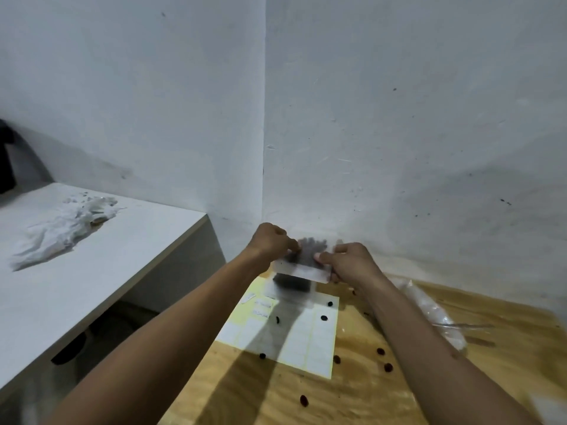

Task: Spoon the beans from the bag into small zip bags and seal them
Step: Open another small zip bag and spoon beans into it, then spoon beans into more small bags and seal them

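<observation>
A small clear zip bag (306, 262) filled with dark beans is held up in the air above the far end of the wooden table (352, 403). My left hand (271, 240) pinches its left edge. My right hand (349, 262) pinches its right edge near the pale zip strip. The bag is blurred. Several loose dark beans (388, 367) lie scattered on the wood and on a sheet of white labels (294, 342) under the bag. A large clear plastic bag (435, 314) lies on the table to the right, partly hidden by my right forearm.
A white table (101, 259) stands to the left with a crumpled white cloth (67, 228) on it. A gap separates it from the wooden table. White walls meet in a corner straight ahead. A thin clear item (466, 326) lies by the large bag.
</observation>
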Action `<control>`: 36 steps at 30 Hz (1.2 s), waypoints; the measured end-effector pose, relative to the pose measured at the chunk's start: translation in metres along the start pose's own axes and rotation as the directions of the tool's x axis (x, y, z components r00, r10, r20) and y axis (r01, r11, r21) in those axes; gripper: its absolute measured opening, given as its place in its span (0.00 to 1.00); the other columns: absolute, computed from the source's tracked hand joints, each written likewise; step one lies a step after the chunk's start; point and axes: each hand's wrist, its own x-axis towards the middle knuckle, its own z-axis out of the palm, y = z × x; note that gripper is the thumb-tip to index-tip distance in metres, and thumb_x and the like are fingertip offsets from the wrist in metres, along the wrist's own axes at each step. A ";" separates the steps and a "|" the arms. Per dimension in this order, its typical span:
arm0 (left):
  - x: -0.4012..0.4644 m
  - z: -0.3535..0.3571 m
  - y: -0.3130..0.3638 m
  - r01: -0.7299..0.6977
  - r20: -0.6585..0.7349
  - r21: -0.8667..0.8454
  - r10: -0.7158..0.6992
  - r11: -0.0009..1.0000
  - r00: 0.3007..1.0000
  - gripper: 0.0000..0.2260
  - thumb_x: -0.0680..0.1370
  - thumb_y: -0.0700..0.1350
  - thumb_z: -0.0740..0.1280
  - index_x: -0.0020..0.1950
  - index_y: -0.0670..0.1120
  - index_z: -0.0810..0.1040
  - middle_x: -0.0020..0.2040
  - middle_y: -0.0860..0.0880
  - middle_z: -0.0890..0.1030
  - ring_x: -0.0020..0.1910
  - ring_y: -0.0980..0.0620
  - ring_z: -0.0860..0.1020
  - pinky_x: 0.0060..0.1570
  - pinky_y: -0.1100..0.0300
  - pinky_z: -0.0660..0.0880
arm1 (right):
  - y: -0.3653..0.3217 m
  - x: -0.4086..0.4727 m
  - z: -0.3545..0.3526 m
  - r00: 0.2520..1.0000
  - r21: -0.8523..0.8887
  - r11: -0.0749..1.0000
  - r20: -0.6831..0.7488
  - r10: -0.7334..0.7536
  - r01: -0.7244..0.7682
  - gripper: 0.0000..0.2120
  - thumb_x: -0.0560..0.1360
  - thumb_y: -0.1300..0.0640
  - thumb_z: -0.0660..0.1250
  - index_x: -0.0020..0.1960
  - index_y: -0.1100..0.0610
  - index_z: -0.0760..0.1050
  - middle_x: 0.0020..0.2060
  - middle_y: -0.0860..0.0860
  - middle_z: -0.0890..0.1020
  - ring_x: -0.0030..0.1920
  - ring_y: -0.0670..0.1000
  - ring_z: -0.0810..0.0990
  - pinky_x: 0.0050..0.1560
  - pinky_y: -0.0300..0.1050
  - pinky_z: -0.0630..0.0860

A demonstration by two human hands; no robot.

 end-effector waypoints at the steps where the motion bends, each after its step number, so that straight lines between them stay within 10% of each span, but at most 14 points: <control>1: 0.004 0.001 -0.009 -0.008 -0.030 0.028 0.009 1.000 1.000 0.11 0.68 0.41 0.79 0.38 0.46 0.77 0.43 0.44 0.79 0.44 0.45 0.79 0.49 0.56 0.76 | 0.006 0.007 0.010 1.000 -0.047 0.999 -0.002 0.004 -0.004 0.17 0.73 0.55 0.76 0.33 0.58 0.72 0.29 0.51 0.74 0.31 0.54 0.80 0.34 0.47 0.79; 8: 0.022 0.014 -0.059 -0.058 -0.004 0.362 0.064 0.931 0.998 0.12 0.79 0.49 0.69 0.40 0.43 0.75 0.38 0.45 0.78 0.43 0.43 0.79 0.35 0.58 0.67 | 0.036 0.028 0.057 1.000 -0.503 0.864 0.007 0.014 -0.009 0.18 0.76 0.41 0.68 0.44 0.57 0.80 0.37 0.52 0.81 0.39 0.55 0.81 0.41 0.49 0.77; 14: 0.034 0.012 -0.063 -0.027 -0.015 0.380 0.035 0.925 0.999 0.16 0.78 0.48 0.69 0.34 0.44 0.71 0.32 0.48 0.73 0.35 0.48 0.74 0.28 0.59 0.64 | 0.032 0.034 0.056 0.999 -0.514 0.858 0.031 0.012 0.006 0.16 0.76 0.42 0.68 0.44 0.55 0.78 0.35 0.49 0.79 0.37 0.51 0.78 0.34 0.44 0.71; 19: 0.024 0.013 -0.054 -0.035 -0.061 0.451 0.070 0.892 0.996 0.24 0.79 0.53 0.67 0.69 0.38 0.73 0.66 0.39 0.77 0.65 0.40 0.76 0.60 0.53 0.73 | 0.019 0.020 0.036 0.996 -0.571 0.816 0.034 -0.087 0.091 0.20 0.77 0.40 0.67 0.39 0.58 0.77 0.33 0.52 0.78 0.34 0.52 0.78 0.31 0.44 0.69; 21: 0.015 0.015 -0.043 -0.060 -0.115 0.454 0.126 0.889 0.985 0.27 0.79 0.52 0.67 0.73 0.39 0.70 0.70 0.38 0.73 0.68 0.39 0.72 0.63 0.51 0.70 | 0.010 0.012 0.018 0.990 -0.608 0.785 0.009 -0.143 0.118 0.23 0.77 0.38 0.66 0.51 0.59 0.79 0.47 0.55 0.81 0.47 0.56 0.81 0.42 0.48 0.77; 26: -0.017 0.036 -0.001 -0.263 -0.089 0.417 0.327 0.870 0.941 0.25 0.79 0.49 0.66 0.75 0.41 0.68 0.69 0.40 0.73 0.67 0.41 0.73 0.63 0.51 0.71 | -0.016 -0.021 -0.045 0.980 -0.613 0.777 -0.022 -0.196 0.142 0.31 0.78 0.39 0.65 0.72 0.59 0.71 0.69 0.55 0.76 0.68 0.55 0.74 0.64 0.47 0.71; 36: -0.108 0.143 0.052 -0.634 0.118 0.263 0.628 0.727 0.769 0.15 0.81 0.50 0.65 0.66 0.46 0.76 0.53 0.49 0.80 0.45 0.52 0.77 0.46 0.59 0.70 | 0.023 -0.110 -0.185 0.936 -0.578 0.816 -0.287 -0.202 -0.001 0.22 0.78 0.42 0.67 0.64 0.55 0.79 0.61 0.51 0.81 0.62 0.52 0.78 0.57 0.43 0.72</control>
